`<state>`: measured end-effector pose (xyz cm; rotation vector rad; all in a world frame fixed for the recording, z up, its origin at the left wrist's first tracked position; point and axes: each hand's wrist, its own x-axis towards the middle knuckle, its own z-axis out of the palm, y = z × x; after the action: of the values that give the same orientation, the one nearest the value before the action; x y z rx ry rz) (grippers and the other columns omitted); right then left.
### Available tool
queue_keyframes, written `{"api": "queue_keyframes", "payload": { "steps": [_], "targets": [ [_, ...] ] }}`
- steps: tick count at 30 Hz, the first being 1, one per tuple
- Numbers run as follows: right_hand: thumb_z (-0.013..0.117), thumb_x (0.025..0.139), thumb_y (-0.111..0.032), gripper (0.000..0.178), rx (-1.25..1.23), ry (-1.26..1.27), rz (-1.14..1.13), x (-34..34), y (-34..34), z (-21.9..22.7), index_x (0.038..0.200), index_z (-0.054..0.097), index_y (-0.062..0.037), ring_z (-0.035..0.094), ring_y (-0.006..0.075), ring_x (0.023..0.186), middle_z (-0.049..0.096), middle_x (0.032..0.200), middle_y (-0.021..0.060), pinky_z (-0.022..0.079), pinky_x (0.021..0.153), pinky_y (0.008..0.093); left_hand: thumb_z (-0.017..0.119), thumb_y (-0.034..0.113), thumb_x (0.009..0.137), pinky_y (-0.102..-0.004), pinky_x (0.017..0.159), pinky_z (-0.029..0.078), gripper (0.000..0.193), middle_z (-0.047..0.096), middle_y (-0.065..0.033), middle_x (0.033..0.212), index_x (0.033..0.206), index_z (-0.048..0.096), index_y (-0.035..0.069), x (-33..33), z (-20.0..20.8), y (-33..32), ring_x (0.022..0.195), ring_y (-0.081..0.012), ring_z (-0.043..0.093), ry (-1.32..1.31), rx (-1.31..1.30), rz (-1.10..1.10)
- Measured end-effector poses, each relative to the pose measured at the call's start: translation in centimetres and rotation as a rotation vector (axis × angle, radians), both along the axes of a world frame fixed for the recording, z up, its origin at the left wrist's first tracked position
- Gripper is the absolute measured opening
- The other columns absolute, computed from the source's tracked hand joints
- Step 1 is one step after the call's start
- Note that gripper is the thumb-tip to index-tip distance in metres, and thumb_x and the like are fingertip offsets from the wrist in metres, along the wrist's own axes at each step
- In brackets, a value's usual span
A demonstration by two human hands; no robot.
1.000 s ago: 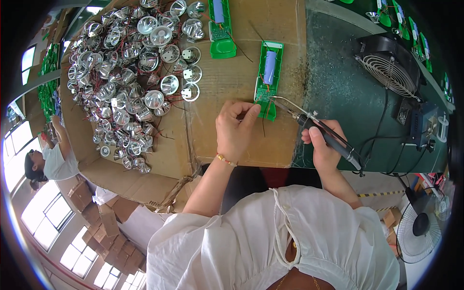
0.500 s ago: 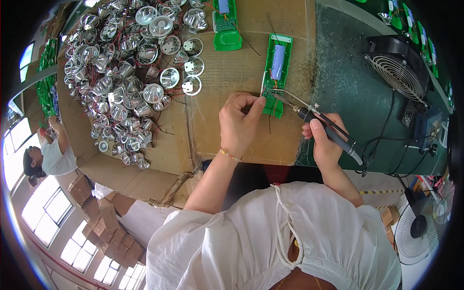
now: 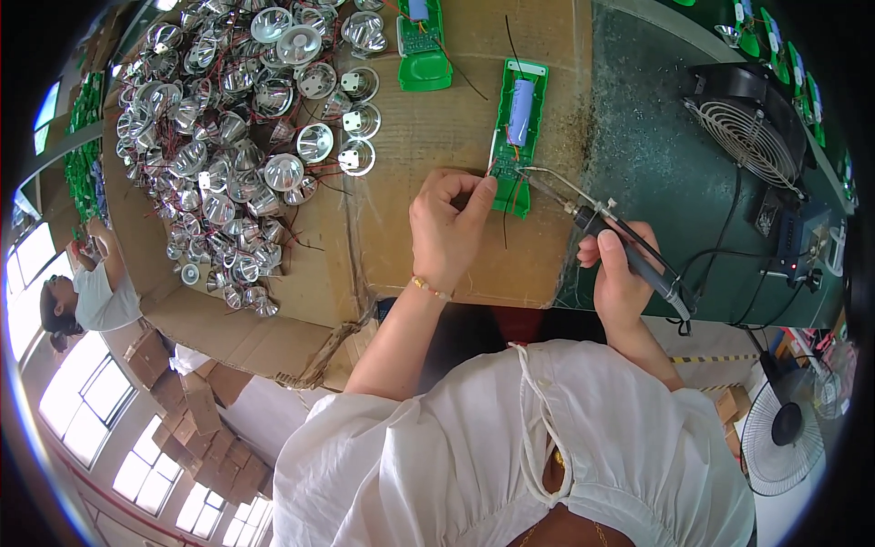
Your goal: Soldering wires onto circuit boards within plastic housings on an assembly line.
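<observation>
A green plastic housing (image 3: 533, 108) lies on the cardboard, holding a blue-wrapped cylindrical battery (image 3: 520, 114) and a small green circuit board (image 3: 507, 162). At the board's left edge, my left hand (image 3: 448, 217) pinches thumb and forefinger together; a thin red wire (image 3: 490, 168) runs into the fingertips. My right hand (image 3: 623, 278) is wrapped round a black-handled soldering iron (image 3: 629, 253) that has a thin metal feed tube (image 3: 565, 180) fixed along it. Both iron tip and tube end point at the board from the right. Black wires trail from the housing's two ends.
Wired silver reflector cups (image 3: 219, 210) crowd a cardboard box (image 3: 246, 342) at left. Another green housing (image 3: 425, 75) lies farther away. A black fan with a wire guard (image 3: 747, 137) and a blue control box (image 3: 802, 242) stand right. A co-worker (image 3: 105, 283) works far left.
The iron has drawn back slightly to the right and down, leaving its tip a little farther from the board. My left hand keeps its pinch at the board's edge.
</observation>
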<state>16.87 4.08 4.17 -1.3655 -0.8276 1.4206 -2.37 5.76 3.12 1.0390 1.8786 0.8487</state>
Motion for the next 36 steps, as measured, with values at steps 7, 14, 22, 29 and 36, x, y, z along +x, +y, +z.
{"api": "queue_keyframes", "payload": {
  "steps": [7, 14, 22, 29, 36],
  "targets": [
    [0.06, 0.082, -0.01, 0.017, -0.006, 0.007, -0.022, 0.1, -0.1, 0.1, 0.089, 0.05, 0.0026, 0.058, 0.0141, 0.057, 0.061, 0.07, 0.013, 0.049, 0.053, 0.0245, 0.066, 0.014, 0.077, -0.0252, 0.057, 0.044, 0.016, 0.056, -0.0083, 0.075, 0.077, 0.063, -0.001, 0.4, -0.2, -0.1, 0.063, -0.0149, 0.054, -0.164, -0.005, 0.155],
    [0.059, 0.082, -0.007, 0.015, -0.019, -0.012, -0.006, 0.1, -0.1, 0.2, 0.088, 0.05, 0.0028, 0.059, 0.0138, 0.057, 0.061, 0.07, 0.0128, 0.05, 0.054, 0.0245, 0.068, 0.013, 0.074, -0.0271, 0.055, 0.043, 0.012, 0.055, -0.0074, 0.082, 0.075, 0.066, 0.001, 0.5, 0.1, -0.6, 0.066, -0.0164, 0.054, 0.033, 0.13, -0.079],
    [0.06, 0.082, -0.006, 0.014, -0.058, -0.024, 0.009, -0.3, -0.1, -0.3, 0.088, 0.051, 0.003, 0.06, 0.0136, 0.058, 0.061, 0.069, 0.0122, 0.051, 0.054, 0.0243, 0.068, 0.014, 0.073, -0.0279, 0.054, 0.042, 0.011, 0.054, -0.0073, 0.081, 0.073, 0.066, 0.003, 0.6, -0.3, -0.5, 0.066, -0.0182, 0.054, 0.105, 0.137, -0.109],
    [0.059, 0.082, -0.008, 0.015, -0.05, -0.047, 0.02, -0.4, 0.3, 0.2, 0.087, 0.051, 0.0029, 0.058, 0.013, 0.056, 0.061, 0.068, 0.0117, 0.049, 0.052, 0.0234, 0.067, 0.015, 0.073, -0.0282, 0.053, 0.042, 0.012, 0.055, -0.0074, 0.081, 0.073, 0.066, 0.003, 0.7, -0.3, -0.6, 0.063, -0.0185, 0.053, 0.102, 0.147, -0.101],
    [0.059, 0.082, -0.01, 0.017, -0.009, 0.025, -0.064, 0.9, 0.0, 0.4, 0.091, 0.051, 0.0022, 0.057, 0.0143, 0.053, 0.06, 0.067, 0.012, 0.047, 0.049, 0.0239, 0.067, 0.016, 0.074, -0.0282, 0.054, 0.043, 0.013, 0.055, -0.0073, 0.08, 0.072, 0.065, 0.003, 0.4, -0.5, -0.6, 0.062, -0.0179, 0.054, 0.106, 0.132, -0.108]
  ]
}}
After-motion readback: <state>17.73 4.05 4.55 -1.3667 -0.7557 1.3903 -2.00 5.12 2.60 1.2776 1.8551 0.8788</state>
